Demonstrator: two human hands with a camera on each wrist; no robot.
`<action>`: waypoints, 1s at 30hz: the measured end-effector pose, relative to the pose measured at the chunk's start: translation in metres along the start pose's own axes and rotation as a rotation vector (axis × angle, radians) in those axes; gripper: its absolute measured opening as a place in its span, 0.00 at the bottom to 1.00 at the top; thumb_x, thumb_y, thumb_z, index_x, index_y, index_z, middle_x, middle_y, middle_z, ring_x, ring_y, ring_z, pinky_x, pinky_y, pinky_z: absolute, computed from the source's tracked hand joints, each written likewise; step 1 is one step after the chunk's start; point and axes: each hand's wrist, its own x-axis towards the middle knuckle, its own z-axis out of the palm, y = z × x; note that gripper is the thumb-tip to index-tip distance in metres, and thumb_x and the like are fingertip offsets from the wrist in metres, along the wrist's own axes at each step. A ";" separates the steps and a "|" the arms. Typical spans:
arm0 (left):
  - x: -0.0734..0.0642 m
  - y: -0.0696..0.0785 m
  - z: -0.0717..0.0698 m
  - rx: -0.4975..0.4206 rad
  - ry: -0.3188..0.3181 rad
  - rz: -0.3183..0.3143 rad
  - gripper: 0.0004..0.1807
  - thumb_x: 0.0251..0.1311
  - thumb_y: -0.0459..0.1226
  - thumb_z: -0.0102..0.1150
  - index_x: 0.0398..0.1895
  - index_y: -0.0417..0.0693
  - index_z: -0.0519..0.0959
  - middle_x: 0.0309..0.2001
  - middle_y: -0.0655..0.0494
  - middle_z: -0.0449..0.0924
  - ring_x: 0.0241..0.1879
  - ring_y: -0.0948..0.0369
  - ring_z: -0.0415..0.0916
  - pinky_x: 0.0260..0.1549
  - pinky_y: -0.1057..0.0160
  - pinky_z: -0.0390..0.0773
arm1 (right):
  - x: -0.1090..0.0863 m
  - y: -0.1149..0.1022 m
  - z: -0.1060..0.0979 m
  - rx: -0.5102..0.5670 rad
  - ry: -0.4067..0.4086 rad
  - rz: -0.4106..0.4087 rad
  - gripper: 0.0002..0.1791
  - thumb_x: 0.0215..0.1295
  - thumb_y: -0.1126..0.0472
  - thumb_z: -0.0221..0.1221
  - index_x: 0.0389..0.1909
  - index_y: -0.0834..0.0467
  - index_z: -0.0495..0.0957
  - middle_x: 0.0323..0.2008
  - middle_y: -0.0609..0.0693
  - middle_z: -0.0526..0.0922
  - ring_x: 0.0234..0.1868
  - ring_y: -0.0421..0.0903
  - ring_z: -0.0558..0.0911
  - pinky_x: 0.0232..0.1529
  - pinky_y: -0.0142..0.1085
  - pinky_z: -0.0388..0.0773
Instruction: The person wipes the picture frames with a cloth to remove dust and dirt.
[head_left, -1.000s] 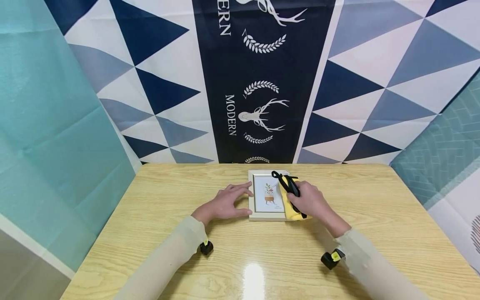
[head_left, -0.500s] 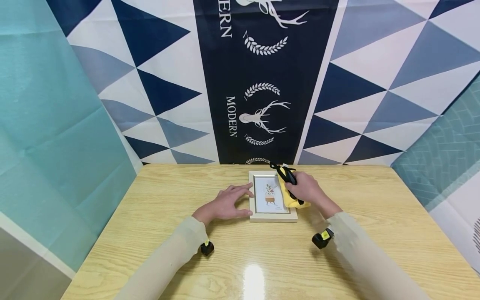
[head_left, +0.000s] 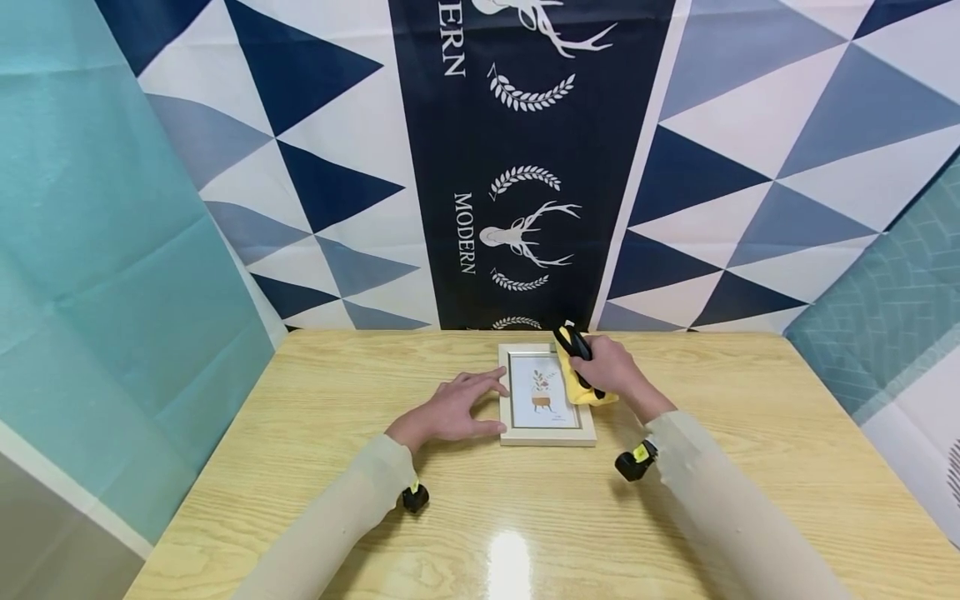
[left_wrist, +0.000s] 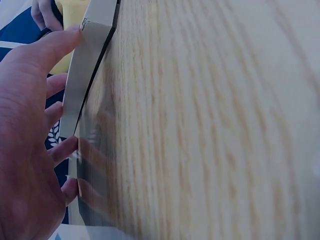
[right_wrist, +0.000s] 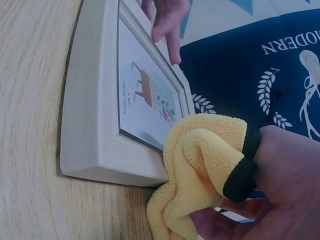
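A cream picture frame (head_left: 547, 437) lies face up near the table's back edge, its print showing a potted plant. My left hand (head_left: 452, 408) rests along the frame's left side, thumb and fingers spread and touching its edge. In the left wrist view the thumb is right at a corner of the frame (left_wrist: 92, 45). My right hand (head_left: 611, 367) grips a bunched yellow cloth (head_left: 591, 395) with black edging, over the frame's right side. The right wrist view shows the fluffy cloth (right_wrist: 205, 150) against the frame's border, covering part of it.
The wooden table (head_left: 360, 367) extends around the frame, with a bright light reflection near the front. Right behind its back edge hangs a patterned backdrop (head_left: 517, 167) with deer heads and triangles. A small black camera (head_left: 636, 461) sits at the right wrist.
My right hand has moved the cloth toward the back along the frame's right side, uncovering the front right corner. My left hand stays in place.
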 end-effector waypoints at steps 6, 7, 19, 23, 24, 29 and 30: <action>0.000 -0.002 0.002 0.010 0.004 -0.002 0.31 0.75 0.60 0.67 0.76 0.64 0.76 0.94 0.63 0.50 0.88 0.43 0.59 0.80 0.28 0.63 | 0.007 0.019 -0.005 0.087 0.003 -0.057 0.19 0.81 0.56 0.59 0.54 0.70 0.83 0.38 0.60 0.86 0.33 0.49 0.84 0.36 0.36 0.81; 0.000 -0.002 0.003 0.010 0.005 -0.003 0.31 0.76 0.60 0.67 0.76 0.63 0.76 0.94 0.63 0.50 0.88 0.43 0.59 0.80 0.28 0.63 | 0.007 0.019 -0.008 0.095 0.013 -0.067 0.18 0.80 0.56 0.59 0.51 0.70 0.84 0.35 0.59 0.86 0.31 0.48 0.84 0.35 0.36 0.80; -0.001 -0.002 0.002 0.010 -0.007 -0.006 0.32 0.76 0.61 0.66 0.77 0.65 0.76 0.95 0.65 0.49 0.89 0.42 0.57 0.81 0.28 0.62 | -0.002 -0.004 -0.036 -0.020 0.047 -0.134 0.14 0.78 0.63 0.58 0.52 0.70 0.83 0.31 0.57 0.85 0.24 0.45 0.81 0.28 0.35 0.77; -0.001 -0.002 0.002 0.009 -0.007 -0.002 0.31 0.76 0.61 0.66 0.77 0.65 0.76 0.95 0.65 0.49 0.90 0.43 0.57 0.80 0.27 0.62 | 0.004 -0.005 -0.038 -0.108 0.026 -0.193 0.21 0.75 0.65 0.58 0.61 0.74 0.82 0.41 0.64 0.88 0.27 0.47 0.83 0.32 0.36 0.78; -0.001 -0.002 0.002 0.010 -0.006 -0.001 0.31 0.76 0.61 0.66 0.77 0.65 0.76 0.95 0.64 0.49 0.90 0.42 0.57 0.80 0.27 0.62 | 0.005 -0.005 -0.038 -0.126 0.019 -0.207 0.22 0.74 0.65 0.58 0.63 0.74 0.81 0.42 0.65 0.89 0.28 0.47 0.83 0.34 0.37 0.78; 0.000 -0.003 0.002 0.011 -0.005 0.001 0.32 0.76 0.61 0.66 0.77 0.64 0.76 0.95 0.64 0.49 0.89 0.42 0.57 0.81 0.27 0.61 | 0.011 -0.005 -0.040 -0.202 0.008 -0.276 0.25 0.73 0.67 0.59 0.67 0.72 0.81 0.48 0.66 0.90 0.33 0.51 0.84 0.43 0.44 0.80; 0.001 -0.003 0.002 0.011 -0.005 0.000 0.32 0.76 0.61 0.65 0.77 0.64 0.76 0.95 0.64 0.49 0.89 0.42 0.57 0.81 0.27 0.61 | 0.012 -0.004 -0.040 -0.219 0.012 -0.289 0.25 0.73 0.67 0.60 0.67 0.72 0.81 0.51 0.67 0.90 0.36 0.52 0.84 0.46 0.46 0.80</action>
